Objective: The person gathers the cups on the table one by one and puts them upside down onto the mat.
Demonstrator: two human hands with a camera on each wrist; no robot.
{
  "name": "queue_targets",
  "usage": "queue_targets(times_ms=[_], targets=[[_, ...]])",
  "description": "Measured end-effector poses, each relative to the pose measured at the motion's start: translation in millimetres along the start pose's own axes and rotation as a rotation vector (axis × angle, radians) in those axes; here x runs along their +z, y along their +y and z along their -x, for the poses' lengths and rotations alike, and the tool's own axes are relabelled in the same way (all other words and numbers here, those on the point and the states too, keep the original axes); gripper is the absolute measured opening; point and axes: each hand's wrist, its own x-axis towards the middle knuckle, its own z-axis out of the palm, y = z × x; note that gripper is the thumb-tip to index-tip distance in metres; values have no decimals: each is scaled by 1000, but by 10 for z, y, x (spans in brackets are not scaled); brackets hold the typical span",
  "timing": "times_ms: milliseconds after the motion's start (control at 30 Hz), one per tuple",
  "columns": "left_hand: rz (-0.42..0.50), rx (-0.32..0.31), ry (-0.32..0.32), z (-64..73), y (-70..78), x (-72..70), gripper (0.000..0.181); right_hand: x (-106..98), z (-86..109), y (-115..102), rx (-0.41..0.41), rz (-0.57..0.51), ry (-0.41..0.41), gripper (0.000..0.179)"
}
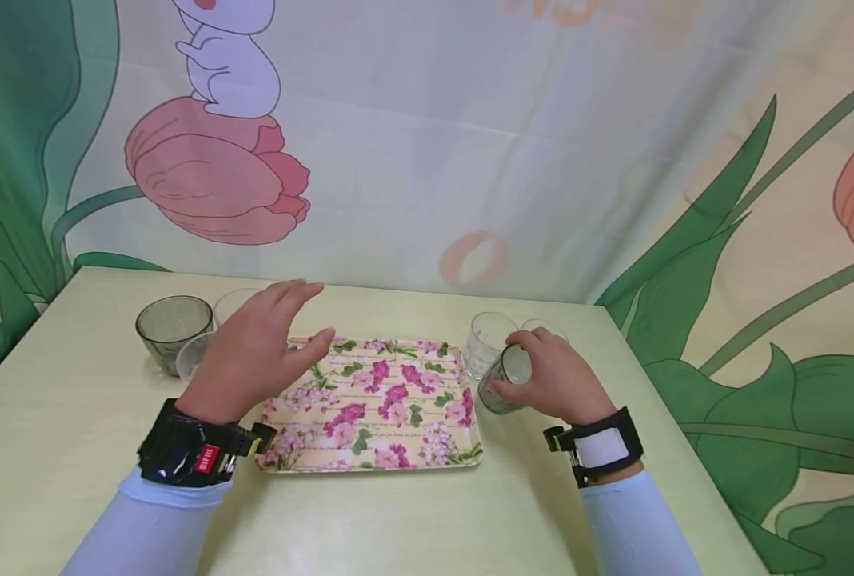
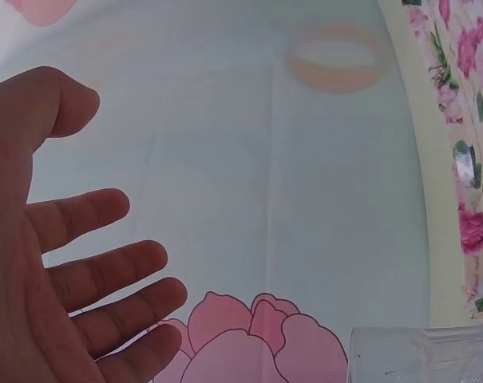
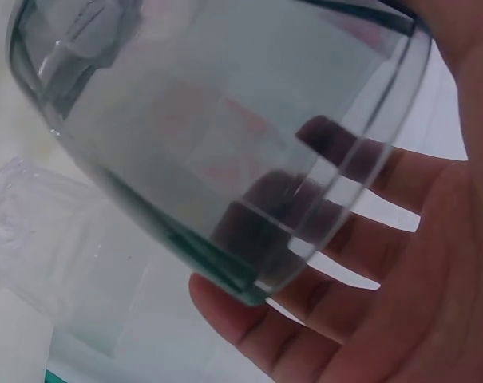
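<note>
My right hand (image 1: pixel 560 376) grips a grey tinted drinking glass (image 1: pixel 496 392) near its rim, at the tray's right edge. The glass is tilted; in the right wrist view fingers show through and behind its wall. My left hand (image 1: pixel 257 348) is held up with fingers spread and nothing in it, between the tray and the left group of glasses. That group has another grey glass (image 1: pixel 171 324) and clear glasses, one clear glass (image 1: pixel 191 360) partly hidden by the hand. The flower-patterned tray (image 1: pixel 373 460) lies flat between my hands.
Behind the right hand stand a clear glass (image 1: pixel 486 340) and a second clear glass (image 1: pixel 542 326), partly covered by the fingers. The pale table (image 1: pixel 369 528) ends at the back against a printed curtain (image 1: pixel 398 160).
</note>
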Motion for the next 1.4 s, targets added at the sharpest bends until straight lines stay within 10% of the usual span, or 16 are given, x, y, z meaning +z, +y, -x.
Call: queue_targets(times_ms=[1400], targets=[[-29, 11, 3, 28, -2, 67, 60, 21, -150, -235, -169, -151, 303, 69]])
